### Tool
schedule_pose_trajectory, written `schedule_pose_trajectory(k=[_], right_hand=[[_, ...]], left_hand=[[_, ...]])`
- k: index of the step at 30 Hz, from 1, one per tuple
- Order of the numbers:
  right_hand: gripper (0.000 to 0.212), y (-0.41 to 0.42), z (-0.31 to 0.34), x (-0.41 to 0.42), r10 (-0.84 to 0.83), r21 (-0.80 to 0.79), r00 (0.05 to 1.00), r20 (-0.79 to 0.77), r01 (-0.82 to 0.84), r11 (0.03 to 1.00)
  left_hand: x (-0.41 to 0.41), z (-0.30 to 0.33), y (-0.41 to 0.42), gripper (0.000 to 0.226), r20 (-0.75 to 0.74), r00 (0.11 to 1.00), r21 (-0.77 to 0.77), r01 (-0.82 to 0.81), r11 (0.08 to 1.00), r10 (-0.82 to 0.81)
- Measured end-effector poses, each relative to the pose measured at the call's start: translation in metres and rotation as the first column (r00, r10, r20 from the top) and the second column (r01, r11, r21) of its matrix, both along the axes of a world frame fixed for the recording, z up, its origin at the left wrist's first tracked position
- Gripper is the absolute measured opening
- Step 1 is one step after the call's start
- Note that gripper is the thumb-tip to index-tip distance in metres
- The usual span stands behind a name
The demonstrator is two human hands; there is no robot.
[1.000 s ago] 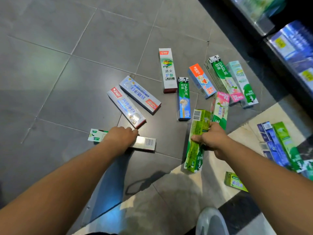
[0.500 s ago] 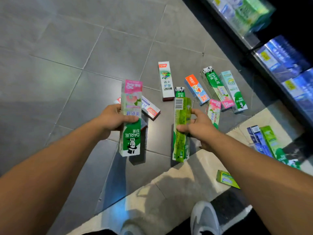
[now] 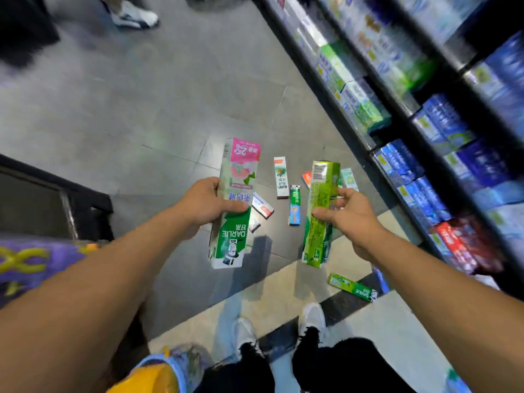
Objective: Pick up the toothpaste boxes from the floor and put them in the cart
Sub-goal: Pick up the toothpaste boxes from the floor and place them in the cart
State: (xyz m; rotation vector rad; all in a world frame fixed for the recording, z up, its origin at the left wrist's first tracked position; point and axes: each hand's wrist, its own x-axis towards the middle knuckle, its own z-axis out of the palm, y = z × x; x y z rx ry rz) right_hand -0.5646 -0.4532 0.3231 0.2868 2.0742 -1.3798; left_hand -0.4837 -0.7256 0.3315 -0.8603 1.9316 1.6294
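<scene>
My left hand [image 3: 208, 204] grips a green, white and pink DARLIE toothpaste box [image 3: 234, 205] round its middle, held upright well above the floor. In my right hand [image 3: 344, 215] is a lime-green toothpaste box [image 3: 320, 214], also upright. Several boxes lie on the grey tiles below: a white one [image 3: 280, 177], a blue and green one [image 3: 295, 205], a red and white one [image 3: 262, 205] and a green one [image 3: 351, 287] near my right foot. A dark cart edge [image 3: 71, 199] shows at the left.
Shelves [image 3: 425, 114] stocked with toothpaste boxes run along the right side. My white shoes [image 3: 313, 319] stand on a light floor strip. Another person's shoe [image 3: 133, 15] is at the top left. Purple and yellow packaging [image 3: 31, 259] sits low on the left.
I have stood up: both hands rose with their boxes and the floor boxes look farther away. The view swung up, bringing the shelves and the cart edge into view.
</scene>
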Motion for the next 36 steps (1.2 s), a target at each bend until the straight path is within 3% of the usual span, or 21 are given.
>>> schedule_pose_trajectory(k=[5, 10, 14, 17, 21, 27, 30, 34, 36], right_hand=[[0.048, 0.02, 0.137, -0.005, 0.018, -0.037, 1.0, -0.007, -0.018, 0.999], [0.048, 0.045, 0.252, -0.031, 0.121, -0.088, 0.992, -0.021, -0.122, 0.989], [0.045, 0.074, 0.31, -0.04, 0.086, -0.128, 0.994, -0.067, -0.094, 0.987], [0.067, 0.1, 0.327, -0.042, 0.034, -0.129, 0.995, -0.095, -0.046, 0.991], [0.055, 0.131, 0.348, -0.038, -0.094, -0.158, 0.987, -0.131, 0.072, 0.985], [0.047, 0.19, 0.364, -0.001, -0.377, -0.185, 0.917, -0.13, 0.351, 0.918], [0.044, 0.223, 0.368, 0.03, -0.516, -0.177, 0.844, -0.147, 0.491, 0.853], [0.065, 0.275, 0.373, 0.09, -0.683, -0.162, 0.71, -0.169, 0.664, 0.73], [0.065, 0.301, 0.377, 0.125, -0.752, -0.167, 0.634, -0.181, 0.734, 0.659]], left_hand=[[0.001, 0.162, 0.018, 0.041, -0.022, 0.999, -0.061, 0.035, 0.998, -0.036], [-0.013, 0.278, 0.05, 0.039, -0.109, 0.99, -0.163, 0.067, 0.984, -0.086], [-0.029, 0.338, 0.082, 0.033, -0.188, 0.973, -0.247, 0.085, 0.965, -0.134], [-0.046, 0.363, 0.102, 0.031, -0.236, 0.953, -0.278, 0.119, 0.953, -0.188], [-0.074, 0.383, 0.127, 0.029, -0.253, 0.916, -0.304, 0.23, 0.924, -0.311], [-0.12, 0.392, 0.187, 0.023, -0.263, 0.772, -0.347, 0.484, 0.804, -0.578], [-0.135, 0.391, 0.229, 0.021, -0.291, 0.647, -0.363, 0.607, 0.707, -0.705], [-0.136, 0.391, 0.301, 0.032, -0.288, 0.466, -0.394, 0.739, 0.547, -0.837], [-0.126, 0.393, 0.343, 0.037, -0.28, 0.37, -0.413, 0.787, 0.459, -0.886]])
